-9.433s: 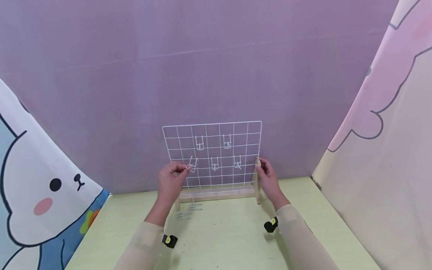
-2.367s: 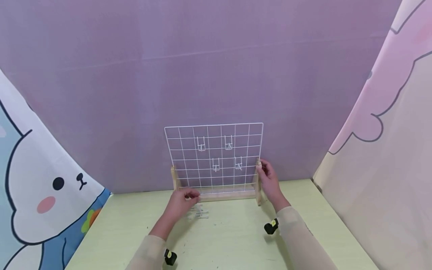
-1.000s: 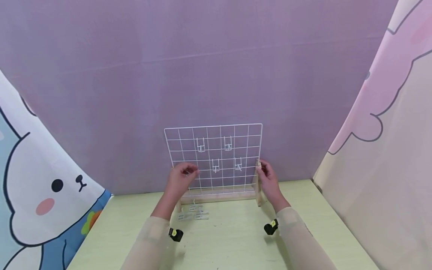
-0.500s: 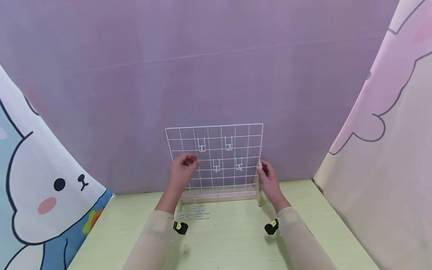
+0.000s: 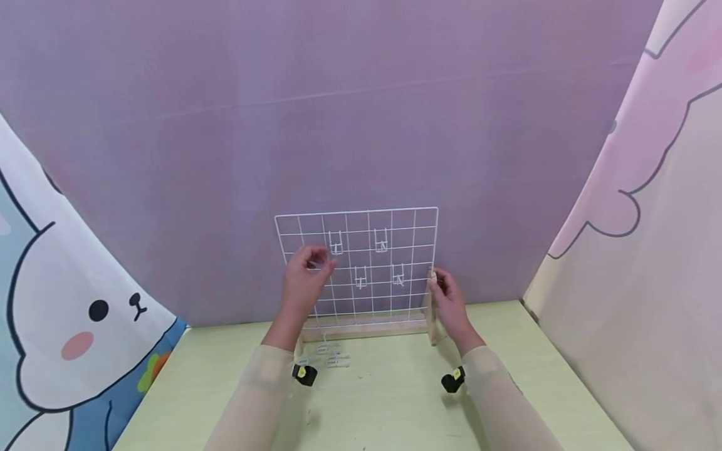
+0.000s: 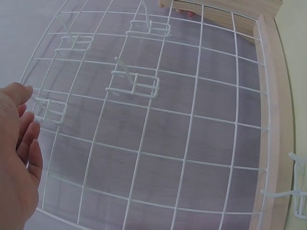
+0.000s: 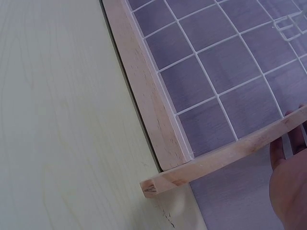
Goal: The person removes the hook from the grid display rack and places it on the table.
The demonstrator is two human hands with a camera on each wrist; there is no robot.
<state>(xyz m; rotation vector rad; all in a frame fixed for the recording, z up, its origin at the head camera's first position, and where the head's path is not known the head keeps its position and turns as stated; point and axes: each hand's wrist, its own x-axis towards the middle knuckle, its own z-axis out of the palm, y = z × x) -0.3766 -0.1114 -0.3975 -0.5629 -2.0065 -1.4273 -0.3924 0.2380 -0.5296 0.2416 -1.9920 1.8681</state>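
White hook (image 5: 336,248) seems due off: your loosely parted left hand (image 5: 301,282) must pinch it, right hand (image 5: 449,297) gripping the post (image 7: 216,159).

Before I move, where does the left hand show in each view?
Head: left hand left of centre, in front of the left side of the grid.
Left wrist: left hand at the left edge, by a hook.
Right wrist: not in it; that is the right hand.
Shared landmark: the grid, in all three.
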